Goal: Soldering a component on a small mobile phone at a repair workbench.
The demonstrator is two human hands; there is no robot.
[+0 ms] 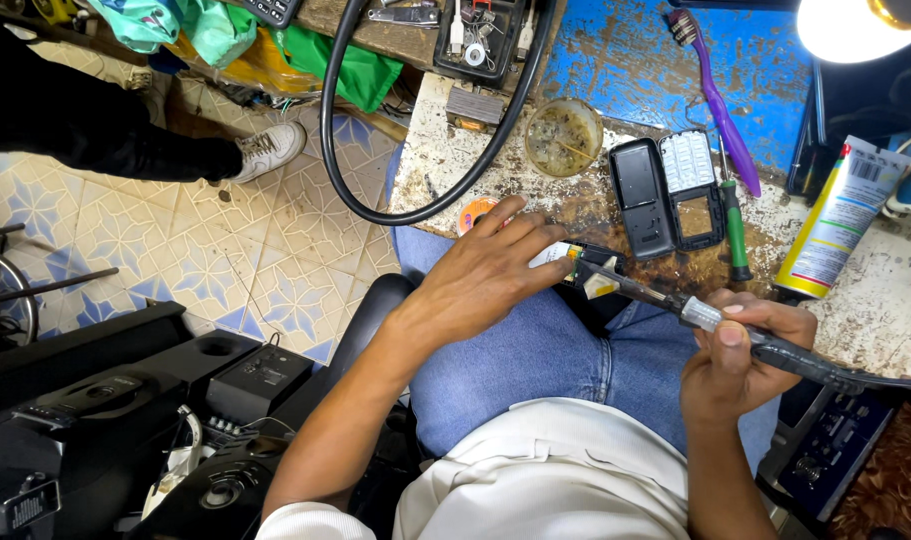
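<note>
At bench edge: small circuit board (578,262), centre frame.
Left hand (485,275): fingers pressed on board, at 9 o'clock of it.
Right hand (740,350): fingers wrapped around soldering iron (675,303), tip touching board.
At 12 o'clock: opened phone shell (665,192).

The left hand (495,270) covers most of a small circuit board (575,262), so its parts cannot be made out. A roll of tape (472,212) peeks from behind the fingers. The soldering iron (735,335) cord runs off the right edge. A lamp (855,25) is cut off at the top. Another person's leg and white shoe (265,150) enter from the left edge.
</note>
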